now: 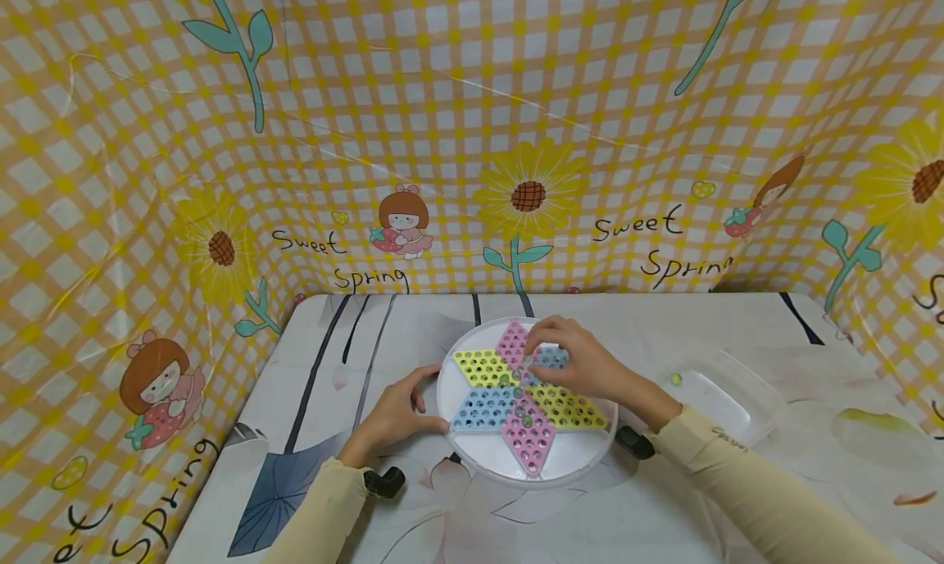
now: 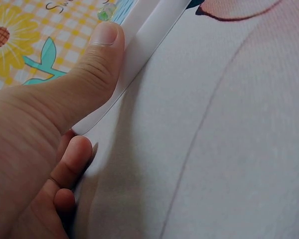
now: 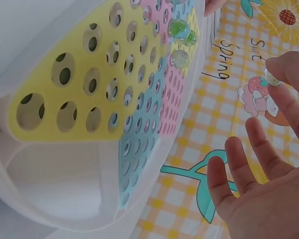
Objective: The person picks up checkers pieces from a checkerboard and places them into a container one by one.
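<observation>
A round white Chinese checkers board (image 1: pixel 472 453), with a pink, yellow and blue star of holes, lies on the table. My left hand (image 1: pixel 398 412) grips its left rim, the thumb (image 2: pixel 102 55) along the white edge and the other fingers curled at its side. Over the board's far right part is my right hand (image 1: pixel 571 355). It pinches a clear marble (image 3: pixel 272 78) between thumb and forefinger, while its other fingers spread apart. Several clear and green marbles (image 3: pixel 179 29) sit near the star's centre. The right hand hides part of the blue point.
Right of the board lies a clear plastic tray (image 1: pixel 767 392) with a green marble (image 1: pixel 676 379) at its left side. A patterned cloth covers the table (image 1: pixel 413 326). Behind stands a yellow checked curtain (image 1: pixel 457 138) with sunflowers.
</observation>
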{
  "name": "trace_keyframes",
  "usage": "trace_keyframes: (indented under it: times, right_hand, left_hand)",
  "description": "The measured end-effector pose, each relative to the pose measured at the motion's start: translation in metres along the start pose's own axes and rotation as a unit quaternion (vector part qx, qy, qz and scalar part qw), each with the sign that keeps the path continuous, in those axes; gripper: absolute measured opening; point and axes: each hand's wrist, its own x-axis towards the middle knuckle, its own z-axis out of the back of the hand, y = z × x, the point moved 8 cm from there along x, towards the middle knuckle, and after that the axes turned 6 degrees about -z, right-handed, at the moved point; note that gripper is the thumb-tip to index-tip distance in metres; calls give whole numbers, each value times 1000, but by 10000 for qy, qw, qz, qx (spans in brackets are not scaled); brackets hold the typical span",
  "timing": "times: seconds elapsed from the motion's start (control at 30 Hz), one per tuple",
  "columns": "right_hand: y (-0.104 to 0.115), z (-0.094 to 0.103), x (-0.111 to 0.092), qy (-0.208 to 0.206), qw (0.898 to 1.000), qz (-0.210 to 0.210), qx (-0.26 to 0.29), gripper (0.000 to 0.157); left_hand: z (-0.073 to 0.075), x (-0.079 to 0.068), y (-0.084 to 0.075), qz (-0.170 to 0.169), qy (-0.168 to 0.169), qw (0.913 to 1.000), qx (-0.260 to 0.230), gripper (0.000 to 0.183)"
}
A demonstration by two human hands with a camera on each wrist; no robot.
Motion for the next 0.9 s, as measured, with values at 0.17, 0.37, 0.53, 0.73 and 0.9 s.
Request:
trace_keyframes:
  times: [0.17, 0.37, 0.53, 0.73, 0.9]
  right_hand:
    - [-2, 4, -2, -68, 10000, -25, -13, 20]
    - [-3, 9, -5, -77, 9999, -79, -3, 19]
    - [-4, 15, -11, -122, 9999, -93, 16, 20]
    - [-7, 26, -20, -213, 9998, -33, 1, 21]
    - [-13, 40, -31, -348, 9993, -147, -82, 22]
  left_hand:
    - [0, 0, -1, 11, -1, 10000, 6, 95]
    - [0, 0, -2, 43, 9, 10000, 28, 96]
    - [0, 0, -2, -26, -5, 10000, 78, 95]
    - [0, 0, -2, -31, -69, 10000, 48, 94]
    - [-1, 0, -1, -24, -52, 10000, 54, 95]
